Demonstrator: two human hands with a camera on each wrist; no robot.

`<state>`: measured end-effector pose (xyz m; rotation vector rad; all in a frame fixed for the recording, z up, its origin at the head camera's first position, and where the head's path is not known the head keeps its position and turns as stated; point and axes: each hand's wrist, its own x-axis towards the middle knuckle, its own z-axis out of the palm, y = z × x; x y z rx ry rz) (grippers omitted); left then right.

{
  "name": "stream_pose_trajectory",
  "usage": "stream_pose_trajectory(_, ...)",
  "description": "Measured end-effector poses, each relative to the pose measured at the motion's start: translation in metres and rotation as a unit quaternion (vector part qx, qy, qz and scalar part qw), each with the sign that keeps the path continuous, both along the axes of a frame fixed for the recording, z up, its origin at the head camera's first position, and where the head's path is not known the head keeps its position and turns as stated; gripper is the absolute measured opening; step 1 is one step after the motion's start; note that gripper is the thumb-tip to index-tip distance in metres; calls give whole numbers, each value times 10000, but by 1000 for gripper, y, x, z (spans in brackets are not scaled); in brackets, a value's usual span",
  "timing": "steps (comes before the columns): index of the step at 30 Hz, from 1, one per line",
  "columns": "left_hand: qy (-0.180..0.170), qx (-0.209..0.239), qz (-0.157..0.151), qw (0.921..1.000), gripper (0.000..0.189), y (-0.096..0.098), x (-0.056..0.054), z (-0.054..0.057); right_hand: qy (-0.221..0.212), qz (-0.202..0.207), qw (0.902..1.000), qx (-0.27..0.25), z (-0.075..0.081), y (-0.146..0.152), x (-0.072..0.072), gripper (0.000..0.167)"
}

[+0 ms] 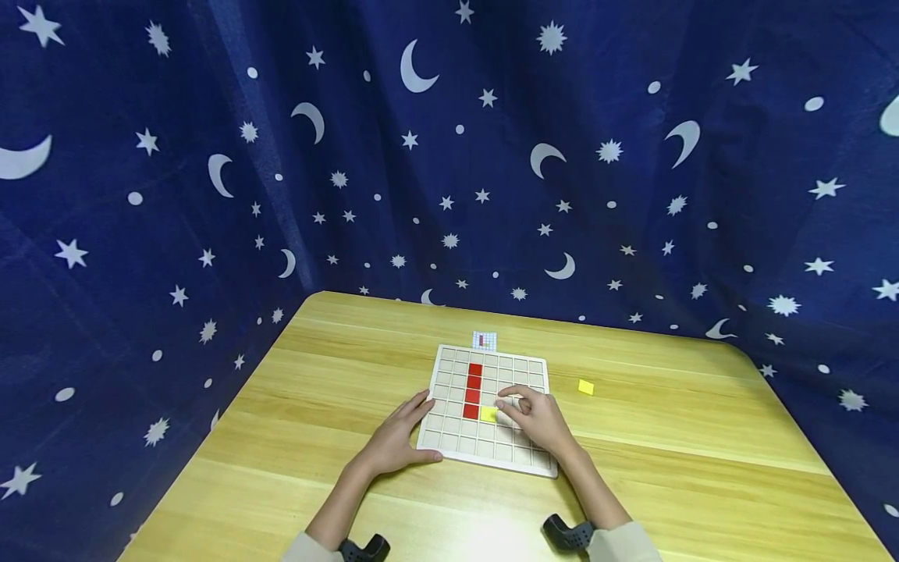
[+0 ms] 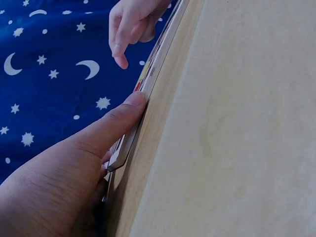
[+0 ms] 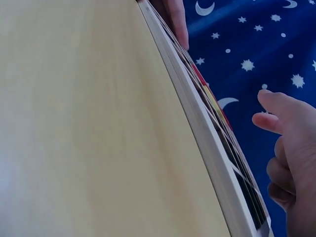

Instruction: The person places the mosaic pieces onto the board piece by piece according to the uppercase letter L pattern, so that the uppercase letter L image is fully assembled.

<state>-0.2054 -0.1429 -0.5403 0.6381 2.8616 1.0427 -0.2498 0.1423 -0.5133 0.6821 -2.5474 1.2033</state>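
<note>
A white square-grid board [image 1: 456, 446] lies on the wooden table. Four-sided red tiles [image 1: 473, 396] form a column in its cells, and a yellow tile [image 1: 488, 414] sits right of the column's lowest one. My left hand [image 1: 396, 441] rests at the board's near left corner, fingers along the left side, thumb [image 2: 121, 112] touching the front edge. Over the board, beside the yellow tile, hovers my right hand [image 1: 539, 417]. Its thumb and index finger [image 3: 281, 103] reach out with a gap and nothing between them; the other fingers are curled.
Another yellow tile [image 1: 586, 387] lies on the table [image 1: 674, 437], right of the board. A small card [image 1: 485, 340] printed with a grid and a red bar is at the board's far edge. A blue curtain [image 1: 492, 156] with moons and stars surrounds the table's back and sides.
</note>
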Motion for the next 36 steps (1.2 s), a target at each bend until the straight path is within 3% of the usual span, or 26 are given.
stream_pose_trajectory(20,-24,46,-21,10000,98,-1,0,0,-25,-711,9972,-219,6,33,-13,32)
stream_pose_trajectory(28,-78,76,-12,9999,97,-1,0,2,385,-1146,9922,-298,8,57,-20,35)
stream_pose_trajectory(36,-78,48,-8,10000,98,0,0,2,311,-1586,9862,-357,6,78,-22,37)
